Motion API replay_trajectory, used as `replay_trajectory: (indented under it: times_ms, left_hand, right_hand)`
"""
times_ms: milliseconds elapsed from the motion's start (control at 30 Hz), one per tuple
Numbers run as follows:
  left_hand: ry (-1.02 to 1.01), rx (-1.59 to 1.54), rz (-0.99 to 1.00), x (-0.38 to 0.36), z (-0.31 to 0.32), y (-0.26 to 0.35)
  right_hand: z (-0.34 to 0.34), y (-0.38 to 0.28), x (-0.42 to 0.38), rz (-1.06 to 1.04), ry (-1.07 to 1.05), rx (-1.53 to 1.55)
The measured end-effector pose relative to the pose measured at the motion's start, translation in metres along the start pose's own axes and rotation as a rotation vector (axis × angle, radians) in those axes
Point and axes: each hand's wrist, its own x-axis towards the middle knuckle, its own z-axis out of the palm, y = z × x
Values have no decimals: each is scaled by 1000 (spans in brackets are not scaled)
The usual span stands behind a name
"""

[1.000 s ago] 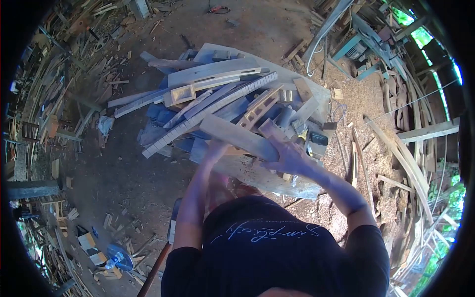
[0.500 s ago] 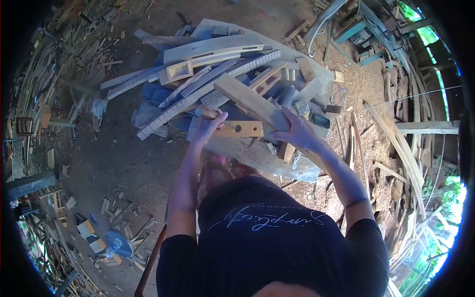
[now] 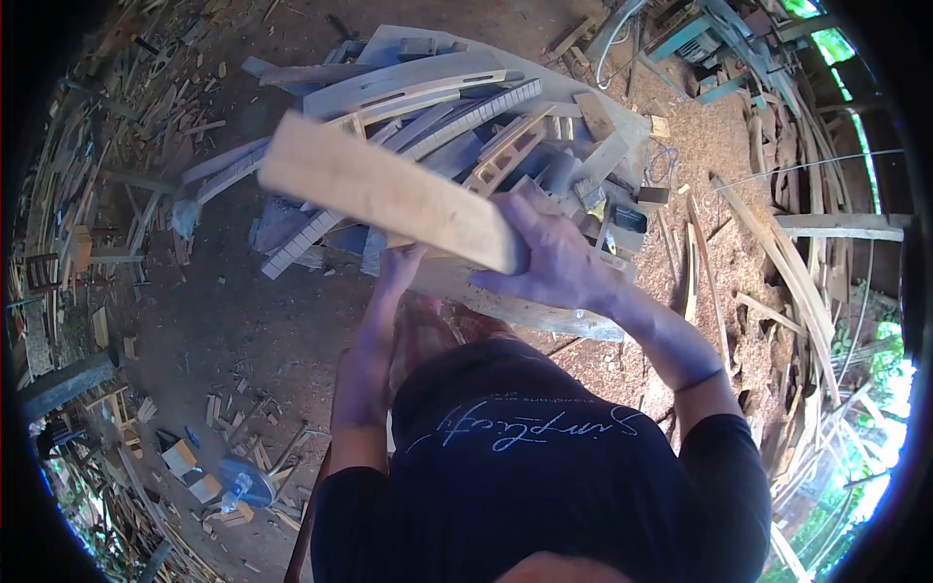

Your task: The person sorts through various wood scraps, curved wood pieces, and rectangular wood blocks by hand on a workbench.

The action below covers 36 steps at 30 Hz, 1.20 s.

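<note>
My right hand (image 3: 554, 253) grips one end of a thick, pale wooden board (image 3: 379, 185), thumb below and fingers over the top. The board is raised above the work pile and slants up to the left, blurred at its far end. Behind its lower edge is my left hand (image 3: 400, 264), fingers curled and mostly covered. The wooden-handled chisel that this hand held in the earlier view is hidden by the board, as is most of the wooden block with round holes under it. A long notched wooden strip (image 3: 301, 248) lies just beyond.
Curved timber pieces (image 3: 408, 78) and offcuts are heaped on a low worktop (image 3: 573, 321). A teal metal machine (image 3: 690, 44) stands at the back right. Long planks (image 3: 777, 262) lie over sawdust on the right. Wood scraps and a round blue-grey object (image 3: 248, 483) are at the lower left.
My right hand has lifted the board off the pile and swung it left and toward me, over my left hand. The chisel and drilled block have become covered from view.
</note>
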Motion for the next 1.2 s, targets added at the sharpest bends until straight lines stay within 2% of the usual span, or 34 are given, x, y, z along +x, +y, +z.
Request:
replay_trajectory:
  times_ms: [33, 67, 133, 200, 267, 333, 367, 400, 467, 600, 700, 900, 1000, 1100, 1200]
  left_hand:
    - [-105, -3, -156, 5, -5, 0]
    - [-143, 82, -95, 9, -7, 0]
    - [-128, -286, -250, 12, 4, -11]
    - [-160, -242, -207, 21, 7, -11]
    - [-214, -192, -187, 20, 11, -2]
    - [-119, -154, 26, 28, 17, 12]
    - [-157, -212, -62, 31, 20, 8]
    - [-156, -212, -60, 35, 21, 13]
    - [-236, -151, 67, 42, 24, 24]
    - [-313, -192, 54, 51, 34, 40]
    - [-392, -238, 11, 56, 35, 44]
    - [-561, -72, 117, 59, 33, 50]
    - [-536, -66, 103, 57, 38, 47]
    - [-470, -17, 52, 59, 41, 45]
    - [-413, -130, 141, 54, 47, 48]
  right_hand:
    - [0, 0, 3, 192, -196, -4]
    - [3, 9, 4, 189, -196, -10]
    - [8, 35, 5, 332, -366, -257]
    - [1, 41, 4, 318, -319, -247]
    - [-1, 38, -2, 434, -163, -125]
    - [-2, 43, -5, 456, -136, -121]
    - [-3, 46, -7, 481, -106, -114]
    - [-3, 49, -10, 480, -105, -115]
    - [-2, 55, -19, 469, -68, -76]
    - [1, 65, -39, 489, -32, -65]
    - [4, 71, -49, 586, -23, -73]
    - [-1, 62, -59, 686, 46, -31]
    - [-7, 44, -65, 697, 80, 50]
    - [-3, 35, -67, 573, 183, -10]
    - [12, 46, -72, 545, 225, 47]
